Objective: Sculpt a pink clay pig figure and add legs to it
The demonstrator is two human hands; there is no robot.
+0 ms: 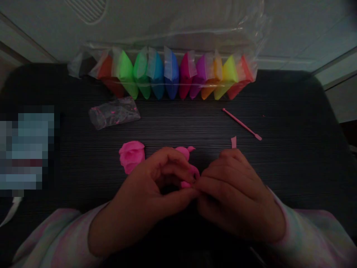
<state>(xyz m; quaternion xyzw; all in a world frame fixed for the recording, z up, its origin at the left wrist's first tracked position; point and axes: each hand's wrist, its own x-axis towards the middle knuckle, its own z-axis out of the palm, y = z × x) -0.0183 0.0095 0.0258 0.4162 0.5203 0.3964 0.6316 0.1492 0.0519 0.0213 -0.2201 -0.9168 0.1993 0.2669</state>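
My left hand (pixel 147 193) curls around a small piece of pink modelling clay (pixel 194 171), with thumb and fingertips on it. From the other side, the bent fingers of my right hand (pixel 237 197) meet the same clay at its edge; my fingers cover much of its shape. Just behind the left fingers is a rounded pink clay piece (pixel 182 152) with a small pointed end. A larger crumpled lump of pink clay (pixel 131 156) lies to the left of that hand. Above my right knuckles shows the flat end of a pink tool (pixel 233 142); whether that hand grips it, I cannot tell.
Along the back of the dark table (pixel 173 126) stands a clear bag holding several coloured clay packets (pixel 171 74). An opened clear wrapper (pixel 115 112) with pink bits lies before it. A thin pink modelling stick (pixel 242 124) rests at right. A blurred-out object (pixel 28 149) is at far left.
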